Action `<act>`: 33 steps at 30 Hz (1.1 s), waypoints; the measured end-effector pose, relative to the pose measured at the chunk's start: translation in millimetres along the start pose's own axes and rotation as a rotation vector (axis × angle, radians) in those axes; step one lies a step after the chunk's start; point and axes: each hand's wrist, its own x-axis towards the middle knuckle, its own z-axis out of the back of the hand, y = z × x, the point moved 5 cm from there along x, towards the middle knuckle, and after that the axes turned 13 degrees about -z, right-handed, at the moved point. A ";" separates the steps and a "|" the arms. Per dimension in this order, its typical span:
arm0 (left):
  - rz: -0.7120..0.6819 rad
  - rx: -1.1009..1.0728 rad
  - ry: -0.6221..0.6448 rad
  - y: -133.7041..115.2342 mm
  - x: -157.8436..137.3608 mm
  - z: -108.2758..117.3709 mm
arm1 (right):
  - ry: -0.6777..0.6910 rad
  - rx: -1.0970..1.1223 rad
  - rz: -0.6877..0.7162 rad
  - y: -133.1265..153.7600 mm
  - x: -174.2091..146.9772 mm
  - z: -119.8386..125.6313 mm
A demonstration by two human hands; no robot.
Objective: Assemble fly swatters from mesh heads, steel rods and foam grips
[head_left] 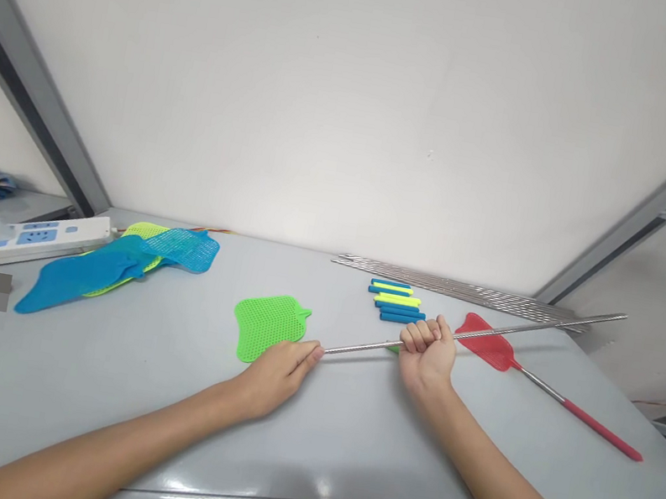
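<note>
A thin metal rod point(358, 346) slants over the table, its far end rising to the right. My left hand point(286, 369) is closed round its near end. My right hand point(429, 352) is wrapped round the rod further along, fingers curled. Beside my left hand lies a green fly swatter head point(270, 326), flat on the table. A small green piece point(394, 347) shows partly behind my right hand. To the right, under the rod, rests a red fly swatter point(498, 351) with a metal shaft and red handle.
Blue and yellow handle sleeves point(394, 301) lie in a row behind my right hand. A bundle of metal rods point(466, 291) lies along the wall. Blue and yellow swatter heads point(94, 265) are piled at left, near a white power strip point(47, 236). The grey table point(164, 417) ends close to me.
</note>
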 end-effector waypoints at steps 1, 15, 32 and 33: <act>0.000 0.002 0.001 0.0 0.0 -0.3 | -0.001 -0.008 0.004 -0.4 -0.4 0.1; 0.024 0.035 0.013 1.9 0.8 -4.3 | -0.054 0.033 0.014 -7.1 0.1 6.5; -0.005 -0.085 -0.003 -5.6 3.6 -1.2 | 0.059 -0.098 0.040 9.3 -10.5 -16.3; -0.008 -0.090 0.004 -6.6 3.7 -0.8 | 0.072 -0.115 0.056 11.8 -11.9 -18.2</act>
